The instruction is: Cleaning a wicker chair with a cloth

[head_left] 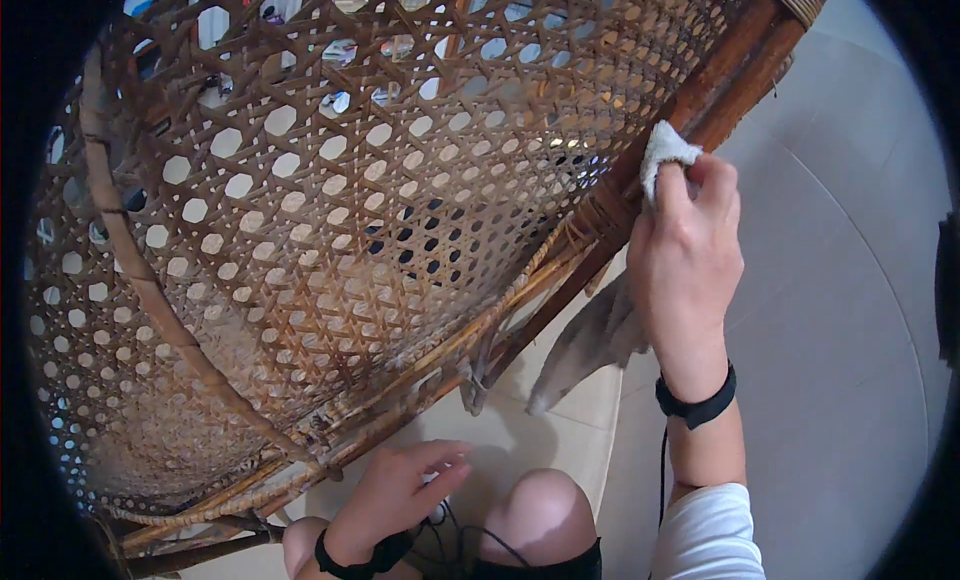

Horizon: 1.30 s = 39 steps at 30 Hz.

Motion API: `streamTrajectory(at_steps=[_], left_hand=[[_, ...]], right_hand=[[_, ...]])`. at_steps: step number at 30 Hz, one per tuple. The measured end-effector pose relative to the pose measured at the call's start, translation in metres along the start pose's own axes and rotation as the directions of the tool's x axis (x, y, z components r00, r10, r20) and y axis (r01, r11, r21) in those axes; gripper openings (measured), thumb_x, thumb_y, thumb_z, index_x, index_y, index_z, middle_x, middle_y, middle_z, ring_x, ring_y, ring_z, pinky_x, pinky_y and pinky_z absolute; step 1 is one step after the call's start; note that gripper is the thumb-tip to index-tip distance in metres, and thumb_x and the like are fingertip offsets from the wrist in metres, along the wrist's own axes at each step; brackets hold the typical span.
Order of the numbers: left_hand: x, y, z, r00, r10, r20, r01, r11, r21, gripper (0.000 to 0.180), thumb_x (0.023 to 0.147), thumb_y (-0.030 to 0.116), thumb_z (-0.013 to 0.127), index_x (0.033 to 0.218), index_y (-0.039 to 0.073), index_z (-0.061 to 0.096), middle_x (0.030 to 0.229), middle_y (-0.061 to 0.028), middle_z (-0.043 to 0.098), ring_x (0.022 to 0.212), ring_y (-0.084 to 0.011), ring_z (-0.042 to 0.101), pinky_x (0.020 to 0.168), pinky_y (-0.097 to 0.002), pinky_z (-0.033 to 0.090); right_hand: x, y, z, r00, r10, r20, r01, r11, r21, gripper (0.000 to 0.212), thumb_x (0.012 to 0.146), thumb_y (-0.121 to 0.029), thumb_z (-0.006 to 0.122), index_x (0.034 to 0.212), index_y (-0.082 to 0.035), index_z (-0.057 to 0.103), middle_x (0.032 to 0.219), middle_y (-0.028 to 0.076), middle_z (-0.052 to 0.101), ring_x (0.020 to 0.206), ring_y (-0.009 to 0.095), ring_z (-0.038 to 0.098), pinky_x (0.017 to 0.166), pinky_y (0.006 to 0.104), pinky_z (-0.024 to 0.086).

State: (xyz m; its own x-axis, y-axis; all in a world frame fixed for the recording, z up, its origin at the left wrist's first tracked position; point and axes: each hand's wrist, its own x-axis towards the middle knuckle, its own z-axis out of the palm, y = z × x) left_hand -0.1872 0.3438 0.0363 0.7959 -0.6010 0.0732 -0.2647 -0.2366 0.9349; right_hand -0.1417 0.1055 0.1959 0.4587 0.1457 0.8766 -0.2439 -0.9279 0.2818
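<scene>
A large woven rattan piece [330, 220] with open octagonal holes fills the left and middle of the view. Along its right side runs a thick brown pole [720, 70]. My right hand [690, 250] is closed on a white cloth [662, 160] and presses it against this pole. Below that hand hangs greyish fabric [590, 350]; whether it belongs to the same cloth I cannot tell. My left hand [405, 490] is near my knees, just below the lower rim. Its fingers are loosely stretched and apart, with nothing seen in them.
A curved rattan strip [150, 290] crosses the weave at the left. Cane bindings [795, 0] wrap the pole's top end. Pale floor [830, 280] with curved seams lies at the right. A dark cord [480, 540] lies by my knees. Blurred colourful items show through the holes at the top.
</scene>
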Motion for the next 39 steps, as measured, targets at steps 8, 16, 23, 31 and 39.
streamTrajectory(at_steps=[8,16,23,31,39], left_hand=[[-0.003,-0.004,-0.005,0.999,-0.031,-0.017,0.032,0.999,0.014,0.026,0.082,0.022,0.065,0.103,0.006,0.065,0.08,-0.0087,0.068,0.066,-0.0133,0.063,0.059,-0.0261,0.049],[-0.003,-0.001,-0.008,0.999,-0.042,-0.021,0.043,0.997,0.065,0.025,0.083,0.023,0.064,0.102,0.007,0.065,0.078,-0.0096,0.067,0.06,-0.0126,0.061,0.055,-0.0254,0.048],[0.004,-0.006,-0.003,0.999,-0.02,0.033,0.018,0.998,0.064,0.024,0.083,0.021,0.064,0.102,0.007,0.065,0.077,-0.0089,0.067,0.061,-0.0125,0.062,0.057,-0.0253,0.049],[0.004,-0.003,0.0,0.999,-0.038,-0.005,0.038,0.998,0.042,0.025,0.084,0.02,0.063,0.104,0.005,0.064,0.083,-0.0095,0.068,0.072,-0.0135,0.064,0.063,-0.0271,0.052],[-0.001,-0.005,-0.007,0.997,-0.073,-0.011,0.074,0.996,0.042,0.026,0.083,0.02,0.064,0.104,0.005,0.064,0.083,-0.0108,0.067,0.074,-0.0139,0.064,0.064,-0.0271,0.052]], right_hand=[[-0.01,0.002,-0.012,0.988,0.102,0.113,-0.117,0.983,0.139,0.034,0.066,0.005,0.054,0.098,-0.002,0.055,0.096,0.012,0.048,0.083,0.03,0.057,0.063,0.0393,0.051],[-0.001,0.032,-0.003,0.99,0.092,0.103,-0.128,0.892,0.433,0.035,0.065,0.004,0.052,0.099,0.001,0.054,0.092,0.014,0.05,0.082,0.032,0.056,0.072,0.0388,0.048],[0.041,0.057,-0.022,0.891,-0.055,-0.45,0.122,0.985,0.121,0.024,0.069,-0.002,0.058,0.093,0.001,0.058,0.093,0.012,0.052,0.083,0.029,0.055,0.075,0.0343,0.047],[0.032,0.031,-0.012,0.984,-0.133,-0.117,0.132,0.991,-0.024,0.037,0.064,-0.008,0.067,0.1,-0.004,0.058,0.11,0.011,0.048,0.096,0.027,0.053,0.071,0.0352,0.052],[0.001,0.044,0.018,0.99,0.006,-0.14,0.082,0.787,0.612,0.036,0.063,0.002,0.051,0.098,0.004,0.06,0.1,0.015,0.051,0.093,0.027,0.054,0.083,0.032,0.044]])
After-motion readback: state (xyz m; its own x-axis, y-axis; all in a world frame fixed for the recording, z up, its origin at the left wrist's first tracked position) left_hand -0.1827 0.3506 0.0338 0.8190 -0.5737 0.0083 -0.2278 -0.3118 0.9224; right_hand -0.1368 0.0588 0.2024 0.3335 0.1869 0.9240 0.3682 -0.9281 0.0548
